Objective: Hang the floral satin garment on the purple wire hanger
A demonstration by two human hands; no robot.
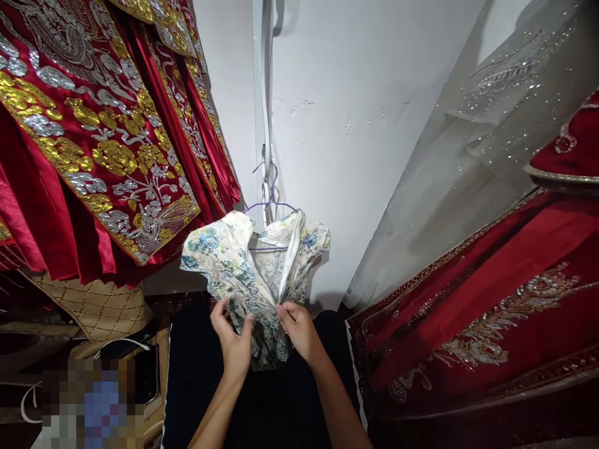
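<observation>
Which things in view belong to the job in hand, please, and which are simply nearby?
In hand:
- floral short-sleeved garment, its front pinched by the right hand; the left hand is open beside it
- purple hanger holding it

Nearby:
- red garment with gold and silver decoration, left
- sheer sequined fabric, right
- dark-red beaded garment, right
</observation>
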